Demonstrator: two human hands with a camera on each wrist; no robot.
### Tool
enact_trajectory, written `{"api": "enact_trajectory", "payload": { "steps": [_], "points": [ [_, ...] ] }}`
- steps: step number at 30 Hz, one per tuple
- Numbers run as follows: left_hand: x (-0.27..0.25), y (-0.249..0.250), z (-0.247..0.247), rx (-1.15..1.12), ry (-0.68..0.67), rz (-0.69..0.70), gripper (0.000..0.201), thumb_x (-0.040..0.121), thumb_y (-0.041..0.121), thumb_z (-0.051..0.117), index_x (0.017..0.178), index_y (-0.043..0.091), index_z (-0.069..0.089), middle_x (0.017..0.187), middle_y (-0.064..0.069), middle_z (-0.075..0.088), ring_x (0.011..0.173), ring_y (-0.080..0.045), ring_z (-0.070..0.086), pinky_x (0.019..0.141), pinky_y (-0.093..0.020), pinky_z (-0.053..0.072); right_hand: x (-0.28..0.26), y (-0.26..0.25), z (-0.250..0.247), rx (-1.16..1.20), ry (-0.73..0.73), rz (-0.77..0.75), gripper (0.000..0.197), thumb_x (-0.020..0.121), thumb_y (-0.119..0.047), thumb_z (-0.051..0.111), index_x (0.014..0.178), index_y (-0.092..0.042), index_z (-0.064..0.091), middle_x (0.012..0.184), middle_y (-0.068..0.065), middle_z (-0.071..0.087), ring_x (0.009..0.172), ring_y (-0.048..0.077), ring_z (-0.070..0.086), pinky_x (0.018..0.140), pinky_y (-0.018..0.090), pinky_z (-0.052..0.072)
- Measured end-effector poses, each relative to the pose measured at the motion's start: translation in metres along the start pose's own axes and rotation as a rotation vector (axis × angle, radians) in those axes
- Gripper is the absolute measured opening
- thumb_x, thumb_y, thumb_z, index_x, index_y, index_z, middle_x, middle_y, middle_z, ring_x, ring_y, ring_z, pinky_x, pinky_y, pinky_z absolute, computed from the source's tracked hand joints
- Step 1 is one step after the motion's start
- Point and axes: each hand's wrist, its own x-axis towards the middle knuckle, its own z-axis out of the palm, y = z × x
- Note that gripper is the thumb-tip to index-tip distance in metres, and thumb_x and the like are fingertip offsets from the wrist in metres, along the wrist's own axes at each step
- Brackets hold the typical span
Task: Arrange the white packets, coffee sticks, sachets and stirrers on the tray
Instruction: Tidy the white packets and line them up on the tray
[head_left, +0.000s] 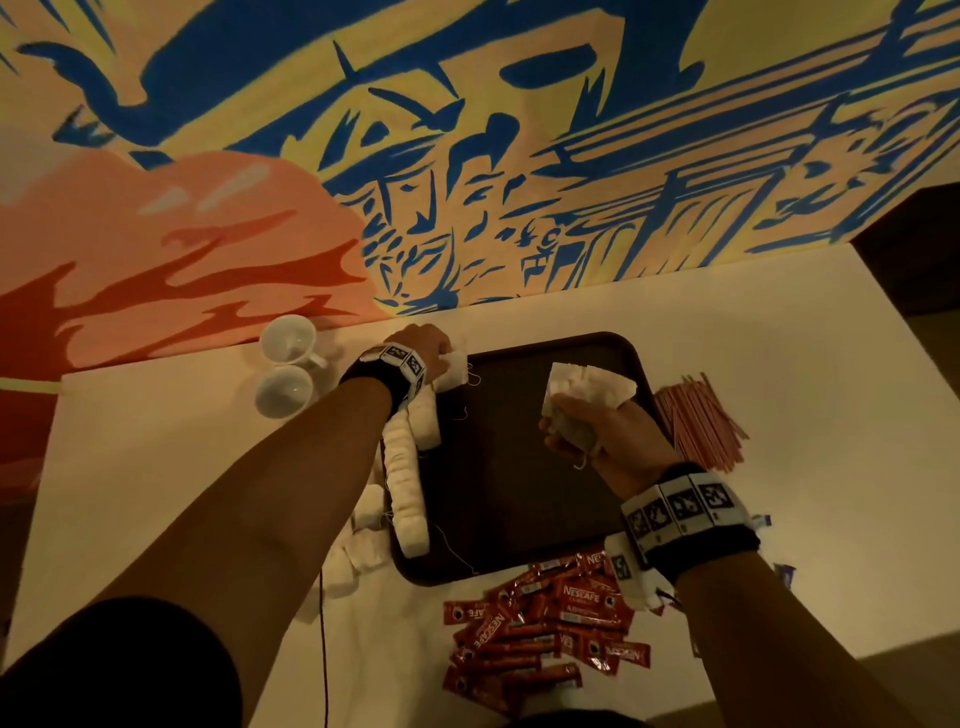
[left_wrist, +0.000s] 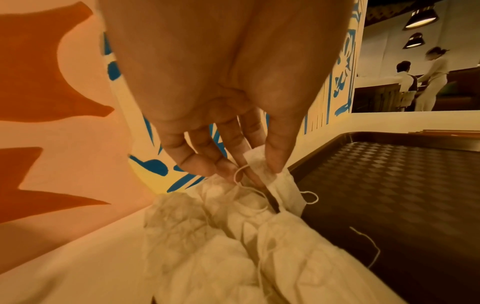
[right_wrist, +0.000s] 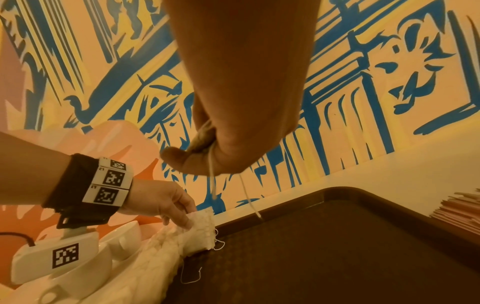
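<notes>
Main risk: the strings. Loose threads trail off the white packets (head_left: 405, 483) across the brown tray (head_left: 519, 493), and one loops by the left fingertips (left_wrist: 228, 170), so lifting a hand could snag a thread and drag the row out of line. Second risk: the row runs along the tray's left edge, with more packets lying off the tray on the white table (head_left: 779, 364), so a nudge from the left forearm could tip some over the rim. Left hand (head_left: 423, 345) reaches to the far-left corner of the tray, fingers pointing down, thumb and fingers pinching the end packet (left_wrist: 283, 189) of the row. Right hand (head_left: 608, 436) hovers above the tray's right half, curled tight around a bunch of packets (head_left: 592, 387) that fans out above the fist; strings hang below it. Fist could spill the bunch if it loosens before it comes down on the tray. Nescafe coffee sticks (head_left: 545, 623) sit in a heap on the table just off the near edge, pink stirrers (head_left: 701, 421) in a pile just off the right edge; neither is on the tray yet. Two white cups (head_left: 288, 364) stand left of the tray, near the left wrist.
</notes>
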Motion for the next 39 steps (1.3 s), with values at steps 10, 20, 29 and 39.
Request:
{"api": "enact_trajectory", "payload": {
  "steps": [10, 20, 29, 39],
  "points": [
    [0.002, -0.001, -0.001, 0.001, 0.019, 0.023, 0.028, 0.089, 0.031, 0.068, 0.116, 0.023, 0.068, 0.121, -0.004, 0.067, 0.108, -0.028, 0.063, 0.094, -0.038, 0.052, -0.012, -0.007, 0.003, -0.006, -0.020, -0.018, 0.034, 0.096, -0.009, 0.066, 0.129, -0.010, 0.056, 0.110, 0.018, 0.069, 0.093, 0.025, 0.073, 0.072, 0.035, 0.061],
    [-0.007, 0.000, -0.006, 0.033, 0.071, 0.037, 0.019, 0.088, 0.023, 0.067, 0.107, 0.024, 0.069, 0.120, -0.005, 0.067, 0.109, -0.029, 0.062, 0.093, -0.036, 0.050, -0.026, -0.008, 0.007, -0.023, -0.042, -0.011, 0.040, 0.098, -0.011, 0.063, 0.136, -0.007, 0.052, 0.121, 0.023, 0.066, 0.095, 0.027, 0.072, 0.069, 0.033, 0.060],
    [-0.033, 0.016, -0.026, -0.067, 0.226, -0.078, 0.022, 0.089, 0.028, 0.066, 0.111, 0.026, 0.066, 0.123, -0.003, 0.065, 0.113, -0.028, 0.059, 0.098, -0.042, 0.050, -0.042, -0.015, 0.002, 0.031, -0.136, 0.014, 0.041, 0.099, -0.003, 0.056, 0.139, -0.007, 0.050, 0.129, 0.026, 0.063, 0.102, 0.031, 0.071, 0.076, 0.037, 0.062],
    [-0.142, 0.074, -0.049, -0.646, 0.401, -0.009, 0.006, 0.089, 0.022, 0.070, 0.094, 0.020, 0.073, 0.098, 0.011, 0.070, 0.088, -0.003, 0.063, 0.078, -0.018, 0.047, -0.072, -0.034, -0.003, 0.039, -0.229, -0.048, 0.029, 0.099, -0.008, 0.062, 0.127, -0.015, 0.059, 0.108, 0.020, 0.075, 0.096, 0.033, 0.071, 0.074, 0.040, 0.062]
  ]
}}
